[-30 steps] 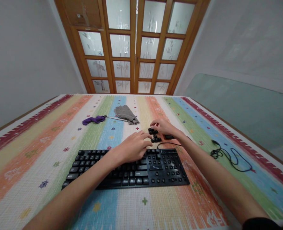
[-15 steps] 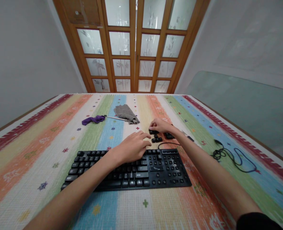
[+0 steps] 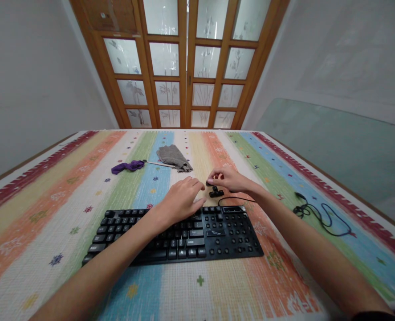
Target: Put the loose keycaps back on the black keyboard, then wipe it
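Note:
A black keyboard [image 3: 230, 240] lies across the near part of the table, with keycaps off most of its right-hand block. My left hand [image 3: 183, 197] hovers over its upper edge, fingers apart and holding nothing. Beyond the keyboard, my right hand [image 3: 230, 179] pinches a small black keycap [image 3: 208, 183] between thumb and fingertips. Just below those fingertips sits a little group of loose keycaps [image 3: 216, 192] on the cloth. My left forearm hides part of the keyboard's middle.
A striped tablecloth [image 3: 170, 285] covers the table. Farther back are a grey cloth [image 3: 173, 156], a thin light stick [image 3: 159, 164] and a purple cloth [image 3: 128, 167]. A black cable [image 3: 331, 229] lies coiled at right. Wooden glazed doors [image 3: 185, 62] stand behind.
My right hand has turned slightly and drawn its fingertips a little left, keeping the pinch. My left hand has edged up and left, its fingers nearer the loose keycaps. The view has shifted slightly.

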`<state>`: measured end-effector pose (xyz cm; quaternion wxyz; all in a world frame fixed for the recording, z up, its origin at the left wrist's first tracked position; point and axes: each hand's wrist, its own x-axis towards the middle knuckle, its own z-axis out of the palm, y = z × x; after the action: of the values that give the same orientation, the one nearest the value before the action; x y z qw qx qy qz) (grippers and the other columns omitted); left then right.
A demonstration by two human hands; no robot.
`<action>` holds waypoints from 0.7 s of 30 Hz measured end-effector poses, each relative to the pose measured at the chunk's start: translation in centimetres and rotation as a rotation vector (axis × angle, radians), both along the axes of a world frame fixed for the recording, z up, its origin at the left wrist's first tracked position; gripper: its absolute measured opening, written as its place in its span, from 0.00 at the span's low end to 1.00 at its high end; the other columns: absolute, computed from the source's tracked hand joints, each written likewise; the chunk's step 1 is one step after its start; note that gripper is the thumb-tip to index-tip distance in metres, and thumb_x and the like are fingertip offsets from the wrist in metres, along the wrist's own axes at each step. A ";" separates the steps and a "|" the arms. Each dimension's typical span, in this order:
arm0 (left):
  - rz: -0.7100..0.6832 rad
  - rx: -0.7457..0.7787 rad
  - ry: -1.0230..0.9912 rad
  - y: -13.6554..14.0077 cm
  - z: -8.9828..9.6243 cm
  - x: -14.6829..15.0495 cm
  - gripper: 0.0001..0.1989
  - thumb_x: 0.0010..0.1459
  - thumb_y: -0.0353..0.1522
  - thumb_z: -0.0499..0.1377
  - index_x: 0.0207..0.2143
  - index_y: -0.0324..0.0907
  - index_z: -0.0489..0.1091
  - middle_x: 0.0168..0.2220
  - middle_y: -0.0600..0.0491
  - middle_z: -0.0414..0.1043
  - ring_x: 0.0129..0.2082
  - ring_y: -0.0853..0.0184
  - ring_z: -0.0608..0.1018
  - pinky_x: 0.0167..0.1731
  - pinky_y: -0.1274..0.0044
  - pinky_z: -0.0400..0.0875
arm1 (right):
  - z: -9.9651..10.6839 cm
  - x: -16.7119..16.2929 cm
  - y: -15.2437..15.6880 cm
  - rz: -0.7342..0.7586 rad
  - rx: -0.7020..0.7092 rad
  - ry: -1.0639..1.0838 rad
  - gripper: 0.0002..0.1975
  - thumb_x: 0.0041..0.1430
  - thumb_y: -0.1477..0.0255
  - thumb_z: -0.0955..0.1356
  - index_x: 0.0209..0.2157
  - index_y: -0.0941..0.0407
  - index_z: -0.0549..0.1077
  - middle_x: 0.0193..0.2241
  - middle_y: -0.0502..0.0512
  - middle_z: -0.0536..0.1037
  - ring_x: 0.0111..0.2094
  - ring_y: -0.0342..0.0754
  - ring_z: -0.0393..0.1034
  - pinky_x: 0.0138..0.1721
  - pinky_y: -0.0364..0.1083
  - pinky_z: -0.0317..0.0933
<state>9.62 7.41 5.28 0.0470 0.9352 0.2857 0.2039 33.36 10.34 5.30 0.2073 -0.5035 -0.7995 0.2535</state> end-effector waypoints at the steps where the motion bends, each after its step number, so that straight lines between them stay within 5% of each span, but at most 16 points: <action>1: 0.004 0.002 -0.013 0.0 -0.1 0.0 0.10 0.63 0.35 0.60 0.43 0.39 0.68 0.44 0.46 0.74 0.47 0.56 0.75 0.47 0.64 0.72 | 0.0 -0.2 -0.8 0.027 -0.019 0.029 0.13 0.62 0.64 0.68 0.35 0.59 0.78 0.32 0.55 0.79 0.31 0.45 0.69 0.34 0.44 0.62; 15: -0.131 -0.108 -0.051 -0.4 -0.1 0.2 0.05 0.60 0.33 0.61 0.36 0.40 0.71 0.34 0.51 0.76 0.34 0.63 0.77 0.37 0.72 0.71 | -1.1 -1.3 -5.2 0.174 -0.184 0.209 0.15 0.63 0.59 0.68 0.35 0.58 0.75 0.35 0.54 0.78 0.37 0.46 0.70 0.39 0.46 0.63; 21: -0.151 -0.171 0.050 -0.8 0.3 0.4 0.04 0.55 0.30 0.64 0.33 0.40 0.73 0.32 0.52 0.76 0.33 0.64 0.77 0.34 0.75 0.68 | -1.7 -1.8 -6.2 0.129 -0.189 0.190 0.12 0.62 0.62 0.69 0.35 0.58 0.75 0.32 0.52 0.77 0.33 0.45 0.69 0.35 0.44 0.62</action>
<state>10.02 6.56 5.60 0.1350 0.9514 0.2318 0.1512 31.55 4.13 3.62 0.2167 -0.4421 -0.7796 0.3870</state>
